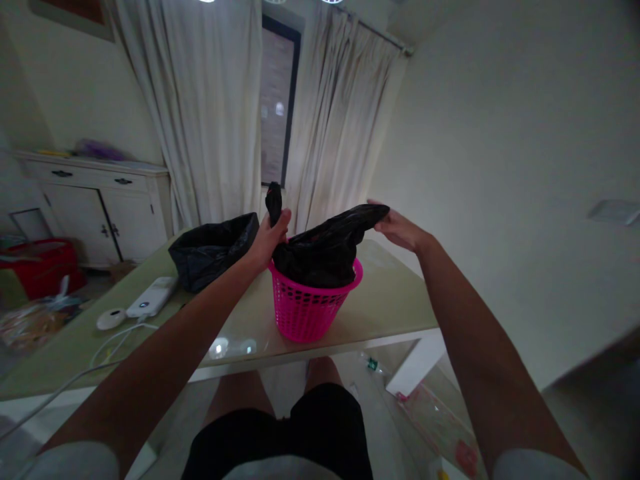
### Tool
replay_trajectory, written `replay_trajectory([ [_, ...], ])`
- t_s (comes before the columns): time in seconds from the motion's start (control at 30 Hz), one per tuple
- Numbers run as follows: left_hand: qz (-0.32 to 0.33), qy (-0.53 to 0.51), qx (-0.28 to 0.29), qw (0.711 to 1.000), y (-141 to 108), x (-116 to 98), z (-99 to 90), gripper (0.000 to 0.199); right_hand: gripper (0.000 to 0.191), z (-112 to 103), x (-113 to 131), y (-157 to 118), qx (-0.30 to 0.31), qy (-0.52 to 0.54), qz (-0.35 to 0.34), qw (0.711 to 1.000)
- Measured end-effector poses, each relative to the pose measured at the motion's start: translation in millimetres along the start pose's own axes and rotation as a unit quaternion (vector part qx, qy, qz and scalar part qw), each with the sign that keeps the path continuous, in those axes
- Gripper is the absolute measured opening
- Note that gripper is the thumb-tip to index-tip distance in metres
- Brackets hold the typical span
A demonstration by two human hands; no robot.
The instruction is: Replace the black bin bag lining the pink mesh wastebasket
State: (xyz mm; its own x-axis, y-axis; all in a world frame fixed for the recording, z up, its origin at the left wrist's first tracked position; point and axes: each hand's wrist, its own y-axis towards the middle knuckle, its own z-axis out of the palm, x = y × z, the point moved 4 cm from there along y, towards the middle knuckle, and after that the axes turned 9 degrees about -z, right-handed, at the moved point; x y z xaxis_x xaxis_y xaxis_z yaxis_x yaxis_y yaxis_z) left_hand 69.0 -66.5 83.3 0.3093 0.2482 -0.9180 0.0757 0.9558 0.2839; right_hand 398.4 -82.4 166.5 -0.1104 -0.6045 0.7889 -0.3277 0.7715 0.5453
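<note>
A pink perforated basket [310, 313] stands upright near the front edge of the table. Inside it, and rising above its rim, is a black plastic bag [325, 250]. My left hand [273, 237] is closed round a gathered part of the bag at the basket's left side, with a tip of plastic sticking up above the fist. On the right, my right hand [400, 229] grips the bag's stretched-out edge, raised above and beyond the rim; the plastic hides some of its fingers. A second black bag [213, 253] sits with its mouth open, left of the basket.
The green-topped table [390, 293] also carries a white power bank [153, 297], a small round white device [111, 319] and a white cable at the left. A bottle and a clear plastic package lie on the floor by the right table leg.
</note>
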Motion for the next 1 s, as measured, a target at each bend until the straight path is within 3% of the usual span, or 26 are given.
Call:
replay_trajectory([
  [0.1, -0.022, -0.077, 0.034, 0.996, 0.2, 0.3, 4.0, 0.075, 0.063, 28.9, -36.4, -14.2, 0.034, 0.04, 0.051, 0.997],
  [0.2, -0.075, -0.076, 0.087, 0.991, 0.4, 3.3, 15.1, 0.081, 0.065, 69.3, -52.9, -3.9, -0.03, 0.127, -0.005, 0.991],
  [0.27, -0.083, -0.054, 0.111, 0.989, -1.1, 3.6, 21.8, 0.068, 0.055, 95.0, -60.3, 14.5, -0.067, 0.127, -0.019, 0.99],
  [0.33, -0.077, -0.031, 0.118, 0.99, -3.9, 2.4, 25.9, 0.051, 0.046, 117.4, -66.6, 37.0, -0.064, 0.058, -0.011, 0.996],
  [0.43, -0.077, 0.015, 0.126, 0.989, -9.1, -0.1, 28.6, 0.068, 0.036, 142.6, -68.6, 63.2, -0.004, -0.061, -0.019, 0.998],
  [0.5, -0.072, 0.062, 0.12, 0.988, -10.6, -2.2, 26.4, 0.071, 0.032, 154.3, -62.9, 66.2, 0.045, -0.092, -0.045, 0.994],
  [0.6, -0.049, 0.136, 0.071, 0.987, -6.5, -5.0, 16.7, 0.04, 0.031, 168.6, -48.7, 48.2, 0.137, -0.033, -0.066, 0.988],
  [0.7, -0.011, 0.188, 0.017, 0.982, 0.1, -5.1, 8.3, 0.027, 0.039, 177.6, -41.8, 25.1, 0.187, 0.053, -0.021, 0.981],
  [0.77, 0.015, 0.226, 0.001, 0.974, 1.8, -3.6, 7.9, 0.026, 0.046, 176.8, -44.9, 20.9, 0.13, 0.075, 0.006, 0.989],
  [0.9, 0.113, 0.314, -0.059, 0.941, -6.6, -5.3, 11.5, 0.039, 0.049, 167.8, -64.1, 32.3, -0.055, 0.087, 0.05, 0.993],
  [1.0, 0.19, 0.393, -0.052, 0.898, -16.7, -5.3, 16.9, 0.037, 0.043, 159.5, -71.8, 40.4, -0.13, -0.028, 0.075, 0.988],
])
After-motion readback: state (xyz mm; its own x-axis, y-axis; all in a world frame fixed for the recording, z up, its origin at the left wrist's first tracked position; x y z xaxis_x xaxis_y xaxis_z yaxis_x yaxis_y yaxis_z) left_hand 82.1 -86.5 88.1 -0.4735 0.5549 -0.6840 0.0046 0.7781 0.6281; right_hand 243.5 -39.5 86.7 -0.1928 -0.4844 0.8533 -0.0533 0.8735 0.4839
